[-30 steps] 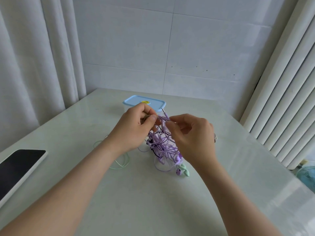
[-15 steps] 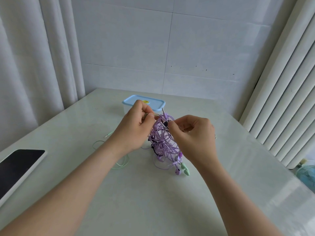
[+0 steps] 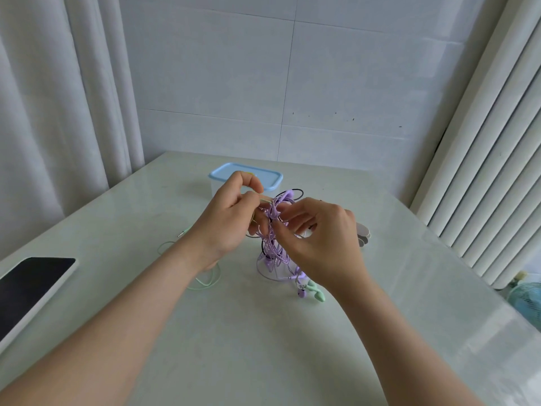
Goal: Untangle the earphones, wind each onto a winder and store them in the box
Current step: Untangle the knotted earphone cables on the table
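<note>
Your left hand (image 3: 231, 218) and right hand (image 3: 319, 238) hold a purple earphone tangle (image 3: 273, 247) over the table (image 3: 263, 347). Each hand pinches cords near its top, and its lower end rests on the table. A green cord (image 3: 206, 281) lies beneath your left wrist. The lidded box (image 3: 270, 178) stands just behind your hands.

tablet (image 3: 32, 285) screen dark, on table (image 3: 234, 347) left edge | white curtain (image 3: 58, 112) left | teal fan (image 3: 527, 300) lower right

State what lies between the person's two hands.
A tangle of purple earphone cables, pinched by the left hand and right hand, seen in the head view.
</note>
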A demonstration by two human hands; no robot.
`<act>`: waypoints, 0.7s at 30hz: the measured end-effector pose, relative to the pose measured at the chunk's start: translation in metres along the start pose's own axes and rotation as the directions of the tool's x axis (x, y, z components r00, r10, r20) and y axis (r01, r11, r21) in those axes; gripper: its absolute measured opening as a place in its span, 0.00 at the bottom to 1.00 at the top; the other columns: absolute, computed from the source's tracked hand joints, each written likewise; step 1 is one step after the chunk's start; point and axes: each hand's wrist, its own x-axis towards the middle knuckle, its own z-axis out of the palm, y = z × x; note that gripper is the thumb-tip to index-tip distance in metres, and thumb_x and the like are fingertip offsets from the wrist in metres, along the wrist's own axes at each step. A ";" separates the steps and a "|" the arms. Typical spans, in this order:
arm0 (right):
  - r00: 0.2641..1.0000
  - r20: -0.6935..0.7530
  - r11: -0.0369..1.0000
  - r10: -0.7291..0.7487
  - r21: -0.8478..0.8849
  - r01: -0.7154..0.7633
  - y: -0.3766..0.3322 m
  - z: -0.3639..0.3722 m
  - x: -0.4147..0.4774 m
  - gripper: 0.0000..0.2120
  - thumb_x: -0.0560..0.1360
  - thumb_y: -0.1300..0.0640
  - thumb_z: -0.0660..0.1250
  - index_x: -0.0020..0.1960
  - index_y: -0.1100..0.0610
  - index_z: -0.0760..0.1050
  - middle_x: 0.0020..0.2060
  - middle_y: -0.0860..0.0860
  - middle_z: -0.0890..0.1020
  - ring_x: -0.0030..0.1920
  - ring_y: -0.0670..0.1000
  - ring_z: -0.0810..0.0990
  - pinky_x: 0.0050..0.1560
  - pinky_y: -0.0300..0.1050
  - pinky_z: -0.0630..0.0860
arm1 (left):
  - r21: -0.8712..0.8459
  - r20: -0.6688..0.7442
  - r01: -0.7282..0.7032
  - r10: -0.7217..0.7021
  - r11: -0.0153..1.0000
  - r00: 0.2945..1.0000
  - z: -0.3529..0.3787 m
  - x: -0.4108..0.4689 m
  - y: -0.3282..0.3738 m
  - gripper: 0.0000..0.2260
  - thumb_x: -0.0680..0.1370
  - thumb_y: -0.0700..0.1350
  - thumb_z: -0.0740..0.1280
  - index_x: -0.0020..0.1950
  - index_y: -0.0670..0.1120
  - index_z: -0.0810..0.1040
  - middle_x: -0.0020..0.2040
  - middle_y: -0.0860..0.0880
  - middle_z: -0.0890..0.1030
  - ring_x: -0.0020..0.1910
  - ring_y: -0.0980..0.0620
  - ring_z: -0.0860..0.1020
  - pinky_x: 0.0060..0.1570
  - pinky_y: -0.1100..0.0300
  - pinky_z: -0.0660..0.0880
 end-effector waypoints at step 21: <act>0.995 -0.097 0.961 -0.020 -0.278 -0.008 0.017 0.006 0.005 0.07 0.82 0.61 0.65 0.50 0.58 0.82 0.44 0.53 0.82 0.46 0.58 0.78 0.46 0.52 0.71 | 0.391 -0.113 -0.076 0.130 0.917 0.985 -0.002 0.005 -0.012 0.01 0.78 0.46 0.73 0.47 0.52 0.84 0.35 0.55 0.86 0.36 0.52 0.82 0.46 0.59 0.77</act>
